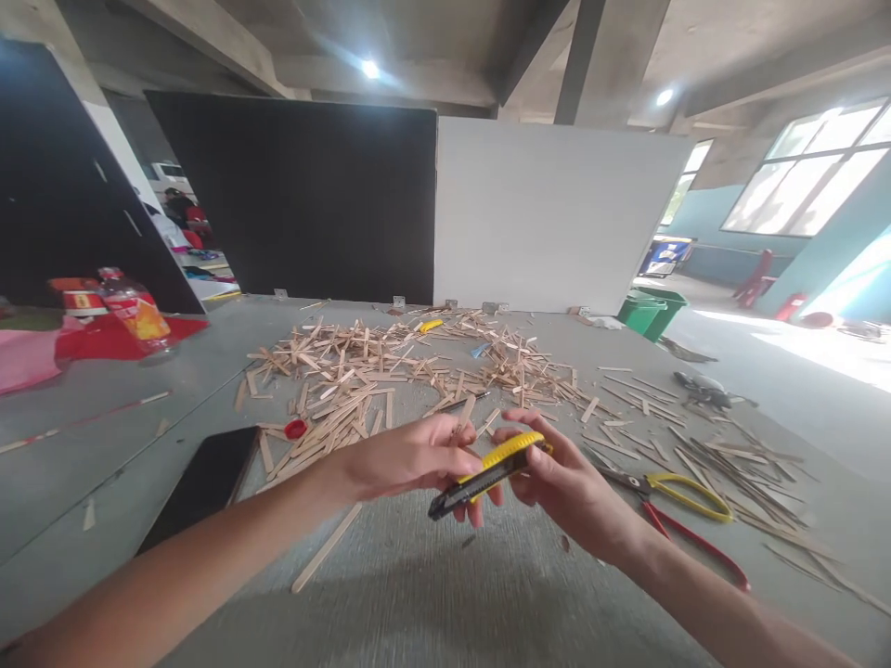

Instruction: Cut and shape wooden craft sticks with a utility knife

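Note:
A yellow and black utility knife is held between my two hands, above the table. My right hand is closed around its rear end, thumb along the side. The fingers of my left hand grip it nearer the front, and the black tip points down and left. A short piece of wooden craft stick shows at my left fingers; whether they pinch it or it lies behind them, I cannot tell. Past the hands spreads a heap of loose craft sticks. No bare blade is visible.
Yellow-and-red-handled scissors lie to the right, beside dark thin strips. On the left are a black phone, a red bottle cap and a drink bottle. Another yellow object rests among the sticks. Black and white panels stand behind.

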